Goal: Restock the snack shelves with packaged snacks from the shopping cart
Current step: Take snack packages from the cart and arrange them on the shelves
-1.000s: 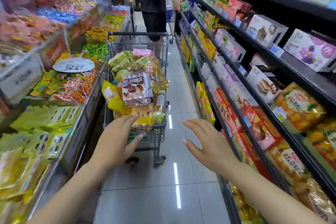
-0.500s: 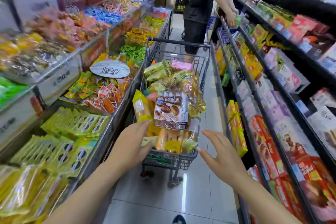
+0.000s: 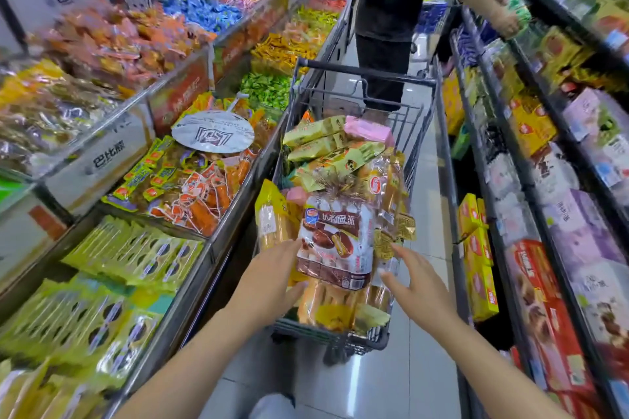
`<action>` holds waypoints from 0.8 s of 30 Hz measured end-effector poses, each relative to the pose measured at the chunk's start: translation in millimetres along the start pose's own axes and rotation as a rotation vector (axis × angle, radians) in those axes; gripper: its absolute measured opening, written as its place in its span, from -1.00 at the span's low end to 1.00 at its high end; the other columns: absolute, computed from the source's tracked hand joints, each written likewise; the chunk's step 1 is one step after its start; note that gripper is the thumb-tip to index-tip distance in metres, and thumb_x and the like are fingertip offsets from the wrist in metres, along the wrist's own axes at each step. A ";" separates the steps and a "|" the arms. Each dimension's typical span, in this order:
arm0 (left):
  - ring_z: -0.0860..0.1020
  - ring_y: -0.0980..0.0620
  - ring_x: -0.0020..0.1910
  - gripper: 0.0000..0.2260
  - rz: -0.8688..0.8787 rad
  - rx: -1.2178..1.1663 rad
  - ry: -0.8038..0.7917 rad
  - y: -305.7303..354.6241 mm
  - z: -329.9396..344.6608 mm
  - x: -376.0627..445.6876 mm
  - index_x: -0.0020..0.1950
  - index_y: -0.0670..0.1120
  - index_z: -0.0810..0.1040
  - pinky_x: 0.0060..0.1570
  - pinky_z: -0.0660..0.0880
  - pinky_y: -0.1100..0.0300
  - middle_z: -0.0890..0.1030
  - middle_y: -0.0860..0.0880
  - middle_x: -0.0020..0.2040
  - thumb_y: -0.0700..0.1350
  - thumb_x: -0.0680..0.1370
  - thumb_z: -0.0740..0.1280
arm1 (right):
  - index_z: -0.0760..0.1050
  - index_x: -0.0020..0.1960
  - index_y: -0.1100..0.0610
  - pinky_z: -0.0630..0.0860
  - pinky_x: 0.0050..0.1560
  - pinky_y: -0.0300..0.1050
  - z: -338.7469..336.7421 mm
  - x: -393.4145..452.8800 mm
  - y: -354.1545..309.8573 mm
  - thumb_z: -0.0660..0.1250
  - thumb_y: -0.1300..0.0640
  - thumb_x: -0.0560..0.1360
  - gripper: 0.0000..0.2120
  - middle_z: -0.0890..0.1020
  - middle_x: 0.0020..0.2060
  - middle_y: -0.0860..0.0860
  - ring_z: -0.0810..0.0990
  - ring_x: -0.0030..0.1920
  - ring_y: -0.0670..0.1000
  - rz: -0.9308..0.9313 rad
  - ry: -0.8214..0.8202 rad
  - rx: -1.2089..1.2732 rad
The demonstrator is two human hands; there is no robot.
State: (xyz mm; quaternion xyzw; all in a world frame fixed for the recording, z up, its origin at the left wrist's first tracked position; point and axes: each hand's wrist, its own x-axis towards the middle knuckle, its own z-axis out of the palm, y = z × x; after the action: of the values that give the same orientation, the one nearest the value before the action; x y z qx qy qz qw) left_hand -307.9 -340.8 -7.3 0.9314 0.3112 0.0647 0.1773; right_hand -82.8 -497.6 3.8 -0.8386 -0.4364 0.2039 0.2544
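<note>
**Hands arrive at the cart's near end**

Now that both hands have closed the gap to the shopping cart (image 3: pixel 354 214), I read this as the start of a pick, not yet a grasp. A second ago they hung short of the cart's near edge, fingers spread over bare floor; since then they have come forward and the cart fills far more of the view.

My left hand (image 3: pixel 269 279) sits at the near left corner of the load, fingers straight and relaxed, fingertips just touching the left edge of the brown chocolate-pie bag (image 3: pixel 332 241) that lies on top of the pile at the cart's near end. My right hand (image 3: pixel 417 286) is open too, fingers fanned, just beside the bag's right edge near a gold-wrapped pack (image 3: pixel 394 235); I cannot tell whether it touches anything. Neither hand is curled round a package.

So the stock is all in the cart: green wafer packs (image 3: pixel 316 138) and a pink pack (image 3: pixel 366 129) toward the far end, long yellow-orange bags (image 3: pixel 272 218) along the near left side. My guess is the brown bag goes first, taken from both sides.

The dark shelves (image 3: pixel 531 180) run along the cart's right side, with open bins (image 3: pixel 190 180) on the left. Another person (image 3: pixel 388 10) stands past the cart's far end, reaching into the right shelving, which leaves little room to move forward.
</note>
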 end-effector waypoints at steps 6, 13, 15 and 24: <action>0.16 -0.02 0.53 -0.26 -0.003 -0.009 -0.108 -33.2 10.4 57.7 0.58 -0.13 -0.04 0.47 0.13 0.13 0.14 -0.06 0.57 0.16 0.58 0.25 | 0.17 0.50 -0.01 0.29 0.33 -0.11 22.1 43.4 -3.9 0.29 -0.11 0.54 -0.40 0.33 0.43 -0.06 0.29 0.42 -0.03 0.127 -0.049 0.036; 0.28 -0.07 0.45 -0.20 -0.020 -0.057 -0.285 -70.8 24.9 121.4 0.59 -0.12 -0.19 0.34 0.31 0.09 0.19 -0.08 0.54 0.19 0.59 0.22 | 0.06 0.54 -0.03 0.36 0.32 -0.03 53.3 80.4 -4.7 0.31 -0.07 0.52 -0.31 0.30 0.46 -0.05 0.33 0.42 0.02 0.298 -0.080 0.056; 0.41 -0.07 0.34 -0.17 -0.017 -0.071 -0.342 -78.0 33.9 132.6 0.58 -0.11 -0.21 0.23 0.41 0.06 0.22 -0.09 0.52 0.20 0.57 0.23 | 0.06 0.55 0.01 0.34 0.36 -0.03 62.2 86.4 -6.6 0.31 -0.10 0.51 -0.28 0.29 0.47 -0.04 0.29 0.44 0.01 0.328 -0.054 0.036; 0.52 -0.06 0.23 -0.03 -0.067 -0.439 -0.438 -86.1 60.5 152.4 0.51 0.18 -0.38 0.02 0.55 0.02 0.37 0.01 0.46 0.21 0.48 0.38 | 0.17 0.51 0.01 0.35 0.21 -0.16 80.7 90.1 -17.6 0.40 -0.15 0.45 -0.26 0.45 0.32 -0.05 0.37 0.33 -0.01 0.380 0.098 0.011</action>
State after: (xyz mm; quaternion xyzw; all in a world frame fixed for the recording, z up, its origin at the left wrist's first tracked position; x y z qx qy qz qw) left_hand -220.2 -202.5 -93.9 0.8519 0.2746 -0.0778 0.4391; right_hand -91.2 -393.5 -59.9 -0.9133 -0.2565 0.2098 0.2368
